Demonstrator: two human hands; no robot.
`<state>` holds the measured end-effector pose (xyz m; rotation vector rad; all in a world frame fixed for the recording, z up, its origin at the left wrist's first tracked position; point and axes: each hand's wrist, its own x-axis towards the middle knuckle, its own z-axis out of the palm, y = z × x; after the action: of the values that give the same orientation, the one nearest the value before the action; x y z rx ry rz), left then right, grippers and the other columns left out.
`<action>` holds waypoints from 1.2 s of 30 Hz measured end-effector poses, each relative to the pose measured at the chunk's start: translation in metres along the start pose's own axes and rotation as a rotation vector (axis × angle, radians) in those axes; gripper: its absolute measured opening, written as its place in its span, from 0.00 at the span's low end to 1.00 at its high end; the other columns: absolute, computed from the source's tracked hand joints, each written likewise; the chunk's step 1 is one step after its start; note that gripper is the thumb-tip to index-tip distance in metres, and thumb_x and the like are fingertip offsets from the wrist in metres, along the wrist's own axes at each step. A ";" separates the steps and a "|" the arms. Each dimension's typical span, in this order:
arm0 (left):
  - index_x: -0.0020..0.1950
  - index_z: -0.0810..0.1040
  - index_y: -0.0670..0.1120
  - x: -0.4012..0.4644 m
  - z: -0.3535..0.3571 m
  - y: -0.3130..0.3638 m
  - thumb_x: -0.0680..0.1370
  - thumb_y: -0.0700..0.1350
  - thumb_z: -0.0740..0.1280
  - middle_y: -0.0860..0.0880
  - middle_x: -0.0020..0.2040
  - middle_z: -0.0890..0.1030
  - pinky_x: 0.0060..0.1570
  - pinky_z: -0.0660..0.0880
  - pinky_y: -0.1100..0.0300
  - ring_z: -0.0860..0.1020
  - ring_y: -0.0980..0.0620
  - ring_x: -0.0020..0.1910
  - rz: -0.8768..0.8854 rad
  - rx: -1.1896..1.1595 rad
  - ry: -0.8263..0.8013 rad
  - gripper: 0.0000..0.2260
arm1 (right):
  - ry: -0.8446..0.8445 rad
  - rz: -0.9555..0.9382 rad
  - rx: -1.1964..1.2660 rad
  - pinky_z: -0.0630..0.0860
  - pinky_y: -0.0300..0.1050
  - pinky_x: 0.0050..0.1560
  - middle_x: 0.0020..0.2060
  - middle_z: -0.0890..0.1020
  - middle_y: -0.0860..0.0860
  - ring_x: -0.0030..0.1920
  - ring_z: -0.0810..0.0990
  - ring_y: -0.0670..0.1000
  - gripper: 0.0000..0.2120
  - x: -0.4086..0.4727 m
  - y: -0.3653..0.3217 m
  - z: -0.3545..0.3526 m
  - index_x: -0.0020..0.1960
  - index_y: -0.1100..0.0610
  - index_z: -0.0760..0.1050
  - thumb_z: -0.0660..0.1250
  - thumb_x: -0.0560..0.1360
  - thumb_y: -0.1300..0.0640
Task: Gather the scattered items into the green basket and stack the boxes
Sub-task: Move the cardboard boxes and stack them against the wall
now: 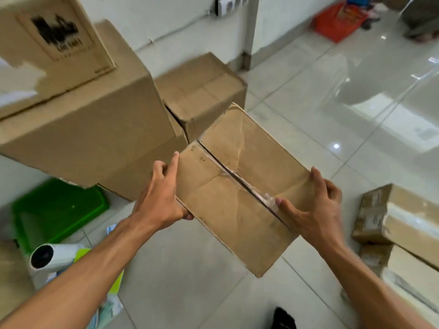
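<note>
I hold a worn brown cardboard box [237, 184] up off the tiled floor with both hands. My left hand [164, 198] grips its left edge, fingers underneath and thumb along the side. My right hand [316, 205] grips its right end, thumb on the taped seam. The green basket [59, 207] sits on the floor at lower left, partly under a large cardboard box [90, 129]. That big box carries a printed box [47, 43] on top. A smaller box [202, 91] stands behind the held one. A white cylindrical item [52, 255] and flat packets [111, 288] lie beside the basket.
Two taped boxes [399, 217] [408, 274] lie on the floor at right. A red basket [337, 20] with goods sits far back by the white wall. A power strip [230, 3] hangs on the wall. Glossy tiles spread across the right side.
</note>
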<state>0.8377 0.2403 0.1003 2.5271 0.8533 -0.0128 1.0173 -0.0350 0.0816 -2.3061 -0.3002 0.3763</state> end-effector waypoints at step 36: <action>0.72 0.57 0.46 0.326 -0.058 0.030 0.43 0.65 0.81 0.48 0.62 0.67 0.53 0.71 0.55 0.69 0.52 0.55 -0.578 -0.251 0.361 0.65 | -0.384 -0.502 -0.333 0.61 0.62 0.73 0.78 0.41 0.51 0.77 0.51 0.63 0.50 0.447 -0.250 0.087 0.74 0.34 0.57 0.78 0.58 0.33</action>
<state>1.1100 0.4310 0.1145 2.0007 1.5929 0.3494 1.3765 0.3373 0.1264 -2.3520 -1.1818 0.5369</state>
